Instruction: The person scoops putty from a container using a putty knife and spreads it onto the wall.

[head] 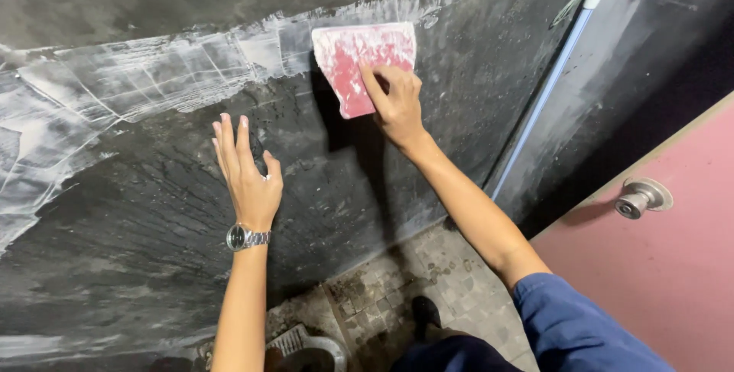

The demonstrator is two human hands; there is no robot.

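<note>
The right hand (397,104) presses a red plastic scraper (363,62), smeared white, flat against the dark wall (153,211), fingers closed on its narrow lower end; its broad edge points up, beside the white plaster streak (115,81). The left hand (248,173), fingers spread and holding nothing, rests on the wall below

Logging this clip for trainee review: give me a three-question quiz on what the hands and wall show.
1. True or false: the left hand holds a brush.
2. What does the right hand press to the dark wall? A) red scraper card B) roller C) sponge
3. What is on the left wrist?

Key: 1. false, it rests open on the wall; 2. A, the red scraper card; 3. a metal wristwatch.
</note>
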